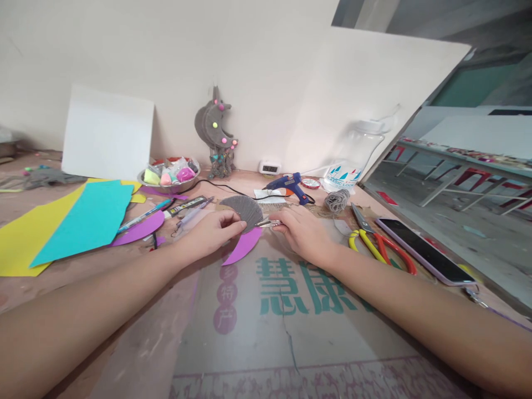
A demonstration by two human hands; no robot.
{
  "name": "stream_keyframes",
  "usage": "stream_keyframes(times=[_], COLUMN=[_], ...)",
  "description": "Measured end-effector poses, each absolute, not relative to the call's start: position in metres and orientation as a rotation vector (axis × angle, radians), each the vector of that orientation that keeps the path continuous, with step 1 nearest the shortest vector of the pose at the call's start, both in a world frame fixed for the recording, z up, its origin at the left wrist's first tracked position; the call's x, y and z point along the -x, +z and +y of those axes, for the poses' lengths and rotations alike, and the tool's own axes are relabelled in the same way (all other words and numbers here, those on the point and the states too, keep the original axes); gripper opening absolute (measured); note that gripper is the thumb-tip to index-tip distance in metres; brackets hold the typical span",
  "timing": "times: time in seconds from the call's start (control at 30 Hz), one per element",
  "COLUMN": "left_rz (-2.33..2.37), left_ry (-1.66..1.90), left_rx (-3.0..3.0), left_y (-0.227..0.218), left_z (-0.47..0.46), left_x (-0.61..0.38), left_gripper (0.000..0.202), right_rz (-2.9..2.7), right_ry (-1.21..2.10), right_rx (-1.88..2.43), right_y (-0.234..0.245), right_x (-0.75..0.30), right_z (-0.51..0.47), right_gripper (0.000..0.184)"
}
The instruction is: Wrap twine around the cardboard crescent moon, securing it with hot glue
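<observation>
The left hand (220, 224) has thumb and fingers together, clamped on the lower edge of a grey crescent (245, 211); a purple tip (243, 247) shows below it. Just right of that, the right hand (305, 234) is closed round a small pointed tool (270, 223), its point at the crescent's edge. Under both hands, a plastic sheet (245, 354) reads 特产 in purple and 慧康 in green. Beyond the right hand, a bottle (358, 155) reads "CLASSIC LOOK", its end hard to see. Between the forearms the sheet lies flat, bearing a thread (290, 341); right of the right hand, a phone (424, 249) lies near the table's edge.
</observation>
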State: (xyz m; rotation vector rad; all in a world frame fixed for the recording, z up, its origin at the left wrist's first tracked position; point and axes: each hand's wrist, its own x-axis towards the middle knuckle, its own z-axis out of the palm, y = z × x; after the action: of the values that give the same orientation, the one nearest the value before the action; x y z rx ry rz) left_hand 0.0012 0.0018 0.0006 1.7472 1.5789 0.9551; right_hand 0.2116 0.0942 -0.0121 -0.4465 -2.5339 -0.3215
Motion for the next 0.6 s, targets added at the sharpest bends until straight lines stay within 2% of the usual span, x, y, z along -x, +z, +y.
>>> stream_keyframes(times=[0.6], left_rz=[1.593], left_ry=[0.986], left_rx=[-1.761], left_y=[0.0013], left_z=[0.0022], left_x=[-0.0014], left_gripper=[0.032], right_rz=[-2.527], right_ry=[-0.297], right_rx=[0.486], right_y=[-0.0116], right_x=[-0.2115], right_z=[0.0931], right_gripper=[0.025])
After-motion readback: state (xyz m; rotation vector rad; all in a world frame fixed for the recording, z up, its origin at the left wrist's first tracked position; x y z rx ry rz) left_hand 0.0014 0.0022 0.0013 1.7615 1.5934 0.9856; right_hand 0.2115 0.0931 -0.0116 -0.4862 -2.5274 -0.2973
